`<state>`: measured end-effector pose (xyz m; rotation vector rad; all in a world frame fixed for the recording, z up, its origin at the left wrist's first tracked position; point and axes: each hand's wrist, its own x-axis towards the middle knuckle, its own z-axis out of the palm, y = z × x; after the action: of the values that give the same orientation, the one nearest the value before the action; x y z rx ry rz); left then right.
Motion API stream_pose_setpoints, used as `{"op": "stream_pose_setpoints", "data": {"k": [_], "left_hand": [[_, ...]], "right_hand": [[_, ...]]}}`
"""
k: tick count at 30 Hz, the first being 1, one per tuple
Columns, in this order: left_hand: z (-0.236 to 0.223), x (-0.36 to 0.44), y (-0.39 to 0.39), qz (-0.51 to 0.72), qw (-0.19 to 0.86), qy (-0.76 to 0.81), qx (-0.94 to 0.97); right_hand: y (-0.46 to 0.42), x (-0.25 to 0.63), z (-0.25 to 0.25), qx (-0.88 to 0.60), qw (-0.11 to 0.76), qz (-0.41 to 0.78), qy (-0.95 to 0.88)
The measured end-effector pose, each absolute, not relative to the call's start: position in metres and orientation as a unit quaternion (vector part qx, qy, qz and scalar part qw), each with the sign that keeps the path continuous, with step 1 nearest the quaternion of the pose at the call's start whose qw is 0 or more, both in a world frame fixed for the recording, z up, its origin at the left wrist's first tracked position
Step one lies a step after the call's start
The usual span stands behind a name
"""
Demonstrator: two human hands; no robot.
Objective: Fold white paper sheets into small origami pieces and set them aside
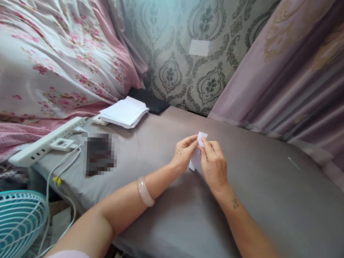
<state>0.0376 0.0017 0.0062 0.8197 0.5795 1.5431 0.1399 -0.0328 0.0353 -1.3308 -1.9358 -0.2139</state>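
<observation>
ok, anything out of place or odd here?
Yes: a pixelated dark patch left of the left hand; the blocks hide what it is. The paper stack has uneven edges, not squared up. A thin stick lies by itself on the gray sheet, right of the right hand. No spill visible.

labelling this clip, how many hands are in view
2: the left hand on the left side of the white paper, the right hand on its right side. No others show.

Passage lies rightward — paper stack (123, 111) blocks far left.
</observation>
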Motion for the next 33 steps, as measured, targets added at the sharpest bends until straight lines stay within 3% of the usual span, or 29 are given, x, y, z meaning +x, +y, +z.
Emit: {"op": "stream_pose_setpoints", "data": {"k": [12,24,33], "left_hand": [[0.008,0.037,-0.002,0.652,0.612,0.245,0.375],[0.006,0.041,-0.005,0.643,0.585,0.263,0.419],[0.008,0.039,-0.005,0.639,0.576,0.263,0.437]], "right_hand": [[-0.033,0.136,0.043,-0.55,0.444,-0.041,-0.707],[-0.03,0.14,0.048,-0.59,0.423,-0.074,-0.684],[-0.03,0.14,0.052,-0.588,0.43,-0.026,-0.684]]}}
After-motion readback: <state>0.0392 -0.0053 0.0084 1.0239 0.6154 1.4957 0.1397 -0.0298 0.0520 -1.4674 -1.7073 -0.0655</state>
